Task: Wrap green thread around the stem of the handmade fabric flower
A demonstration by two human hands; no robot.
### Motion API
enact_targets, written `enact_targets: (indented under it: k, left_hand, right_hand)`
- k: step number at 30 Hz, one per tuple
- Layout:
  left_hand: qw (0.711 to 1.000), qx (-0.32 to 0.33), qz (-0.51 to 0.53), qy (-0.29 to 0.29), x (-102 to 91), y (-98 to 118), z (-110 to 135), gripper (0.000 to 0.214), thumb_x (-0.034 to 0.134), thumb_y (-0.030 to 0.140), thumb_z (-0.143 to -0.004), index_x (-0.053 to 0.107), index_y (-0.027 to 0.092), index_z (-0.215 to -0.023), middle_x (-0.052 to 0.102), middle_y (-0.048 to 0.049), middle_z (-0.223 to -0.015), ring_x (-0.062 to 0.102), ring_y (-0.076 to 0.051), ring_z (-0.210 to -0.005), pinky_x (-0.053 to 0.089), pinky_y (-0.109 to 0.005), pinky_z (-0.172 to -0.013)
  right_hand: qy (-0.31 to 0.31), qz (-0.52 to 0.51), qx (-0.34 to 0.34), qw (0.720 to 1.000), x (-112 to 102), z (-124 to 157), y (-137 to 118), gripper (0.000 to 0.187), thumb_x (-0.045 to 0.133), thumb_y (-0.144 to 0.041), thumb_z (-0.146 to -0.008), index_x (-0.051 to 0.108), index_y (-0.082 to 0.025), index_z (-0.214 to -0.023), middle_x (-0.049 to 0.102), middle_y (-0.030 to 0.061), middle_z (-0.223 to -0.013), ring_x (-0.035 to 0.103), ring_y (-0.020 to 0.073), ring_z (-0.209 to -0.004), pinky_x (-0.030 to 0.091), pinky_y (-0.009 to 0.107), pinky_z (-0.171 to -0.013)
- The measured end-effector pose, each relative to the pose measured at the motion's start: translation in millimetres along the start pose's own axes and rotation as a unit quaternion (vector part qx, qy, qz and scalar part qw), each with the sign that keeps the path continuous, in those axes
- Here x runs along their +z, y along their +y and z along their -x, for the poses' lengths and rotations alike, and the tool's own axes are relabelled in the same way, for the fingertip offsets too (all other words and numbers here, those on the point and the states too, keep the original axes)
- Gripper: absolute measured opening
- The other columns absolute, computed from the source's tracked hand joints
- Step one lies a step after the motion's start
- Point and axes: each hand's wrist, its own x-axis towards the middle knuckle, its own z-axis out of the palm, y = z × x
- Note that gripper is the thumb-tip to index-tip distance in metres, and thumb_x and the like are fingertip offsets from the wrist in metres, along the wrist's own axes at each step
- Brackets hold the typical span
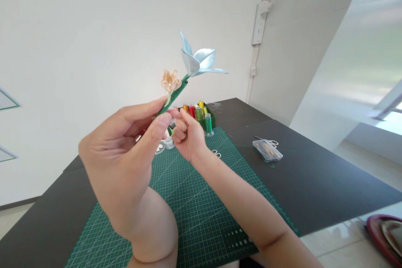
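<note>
Raised above the table, my left hand (125,146) pinches a green wrapped stem (177,94) between thumb and fingertips. A pale blue flower (199,62) with pointed petals tops this stem, leaning up to the right. Beside it, lower and to the left, a small peach flower (170,81) on a pale green stalk lies against the stem. My right hand (188,136) is closed close to the lower stem, its fingers curled and the index finger and thumb together near my left fingertips. A small trace of green shows by its palm, but what it grips is hidden.
A green cutting mat (194,209) covers part of the black table (307,171). Behind my hands are a green box (213,116) of thread spools, a green spool (208,123), and small clear containers (168,143). Scissors (216,153) lie on the mat; a clear plastic box (266,150) stands right.
</note>
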Motion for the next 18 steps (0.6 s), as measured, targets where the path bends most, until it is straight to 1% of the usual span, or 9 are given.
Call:
enact_targets:
  k: [1,4,7,9,11,13,14,16,18]
  left_hand:
    - [1.000,-0.006,-0.010,-0.006,-0.2,1.4,0.9,0.029,0.079,0.003,-0.079,0.084,0.027,-0.094,0.080,0.0050,-0.081,0.076,-0.011,-0.071,0.062,-0.017,-0.062]
    - [0.999,-0.026,-0.040,-0.020,-1.0,5.6,2.7,0.028,0.079,0.005,-0.081,0.084,0.029,-0.095,0.081,0.0039,-0.086,0.078,-0.015,-0.075,0.066,-0.023,-0.067]
    - [0.996,-0.044,-0.066,-0.042,-3.8,7.2,2.6,0.025,0.082,0.011,-0.082,0.083,0.032,-0.095,0.081,0.0034,-0.087,0.078,-0.016,-0.075,0.066,-0.026,-0.065]
    - [0.994,-0.051,-0.076,-0.060,-6.3,6.7,1.9,0.025,0.082,0.015,-0.083,0.083,0.036,-0.097,0.081,0.0040,-0.087,0.078,-0.017,-0.074,0.066,-0.028,-0.061]
    - [0.993,-0.049,-0.085,-0.070,-8.3,5.7,1.4,0.023,0.082,0.017,-0.084,0.082,0.037,-0.097,0.080,0.0045,-0.086,0.078,-0.017,-0.076,0.065,-0.028,-0.060]
    - [0.992,-0.043,-0.085,-0.077,-9.2,5.0,1.3,0.022,0.082,0.018,-0.084,0.082,0.036,-0.097,0.080,0.0046,-0.085,0.077,-0.016,-0.076,0.064,-0.027,-0.060]
    - [0.993,-0.040,-0.083,-0.079,-9.3,4.9,1.4,0.021,0.082,0.019,-0.084,0.083,0.035,-0.096,0.080,0.0047,-0.084,0.077,-0.015,-0.075,0.063,-0.026,-0.060]
    - [0.993,-0.037,-0.081,-0.081,-9.5,5.2,1.6,0.019,0.082,0.019,-0.084,0.083,0.034,-0.096,0.080,0.0047,-0.084,0.076,-0.014,-0.074,0.061,-0.024,-0.059]
    - [0.991,-0.044,-0.086,-0.090,-10.0,5.7,1.9,0.018,0.081,0.020,-0.085,0.083,0.035,-0.096,0.080,0.0048,-0.085,0.075,-0.014,-0.074,0.060,-0.024,-0.059]
  right_hand:
    - [-0.041,0.023,0.012,0.999,2.6,2.6,12.9,0.038,0.053,-0.045,-0.099,0.055,-0.021,-0.070,0.011,-0.0121,-0.051,0.004,0.0086,-0.045,0.013,0.025,-0.040]
    - [-0.073,0.066,0.022,0.995,5.4,5.6,37.9,0.037,0.058,-0.050,-0.091,0.055,-0.022,-0.068,0.014,-0.0111,-0.051,0.009,0.0090,-0.044,0.015,0.026,-0.040]
    - [-0.063,0.125,-0.002,0.990,0.1,-1.7,33.2,0.040,0.056,-0.056,-0.089,0.053,-0.023,-0.067,0.015,-0.0110,-0.051,0.011,0.0089,-0.044,0.016,0.026,-0.041]
    - [-0.053,0.187,-0.022,0.981,-8.6,-10.5,15.0,0.045,0.058,-0.059,-0.088,0.049,-0.023,-0.064,0.017,-0.0113,-0.049,0.013,0.0079,-0.043,0.015,0.025,-0.042]
    - [-0.055,0.271,-0.027,0.961,-21.7,-19.0,-10.4,0.048,0.064,-0.057,-0.086,0.045,-0.022,-0.060,0.024,-0.0111,-0.046,0.017,0.0067,-0.043,0.015,0.024,-0.044]
    - [-0.057,0.368,-0.015,0.928,-38.8,-24.5,-37.7,0.046,0.073,-0.047,-0.081,0.046,-0.021,-0.054,0.031,-0.0103,-0.044,0.022,0.0057,-0.043,0.020,0.023,-0.045]
    - [-0.051,0.415,-0.011,0.908,-48.6,-25.7,-50.7,0.042,0.077,-0.040,-0.078,0.049,-0.021,-0.053,0.035,-0.0098,-0.044,0.026,0.0057,-0.044,0.022,0.022,-0.046]
    - [-0.026,0.500,-0.009,0.866,-69.0,-24.9,-73.8,0.027,0.083,-0.024,-0.067,0.059,-0.020,-0.054,0.049,-0.0074,-0.047,0.037,0.0069,-0.047,0.028,0.022,-0.049]
    - [0.016,0.561,-0.021,0.827,-87.9,-20.3,-92.0,0.022,0.083,-0.014,-0.060,0.063,-0.022,-0.055,0.055,-0.0052,-0.049,0.046,0.0098,-0.051,0.035,0.024,-0.052]
